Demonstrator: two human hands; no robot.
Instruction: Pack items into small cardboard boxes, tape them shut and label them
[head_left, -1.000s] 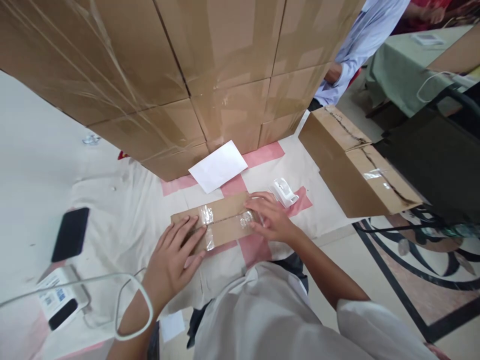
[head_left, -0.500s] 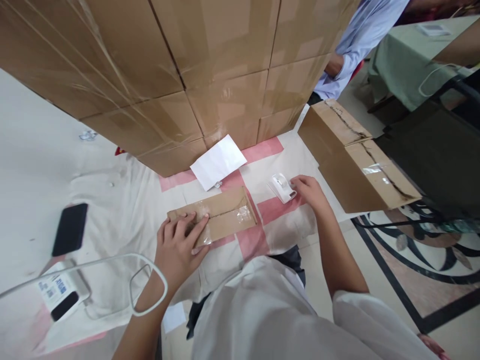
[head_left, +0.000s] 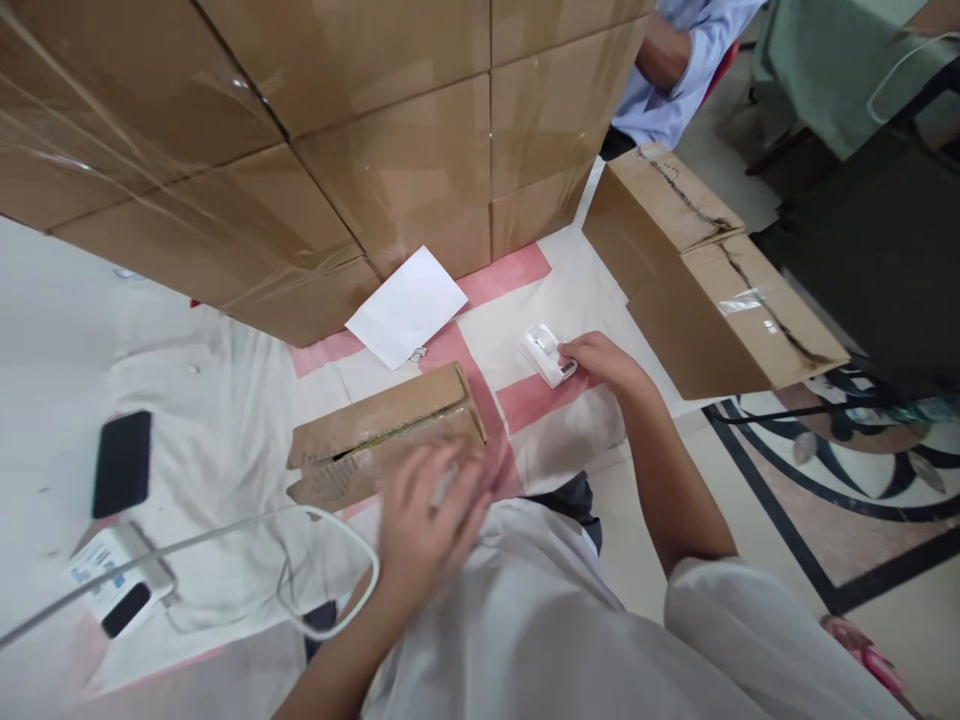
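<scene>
At left hand [head_left: 431,520]: one carton [head_left: 386,410]; right [head_left: 604,362]: one dispenser [head_left: 541,350].

The box [head_left: 379,412] is matt cardboard, the white device [head_left: 540,350] smooth plastic.

We now show the small carton [head_left: 382,408] with a parted seam [head_left: 397,432] and printed marks [head_left: 335,482] in place of the taped seam. Our left hand [head_left: 431,510], blurred, has shifted rightward across its near side. Our right hand [head_left: 600,358] has left the carton and now touches the white dispenser [head_left: 540,352].
</scene>
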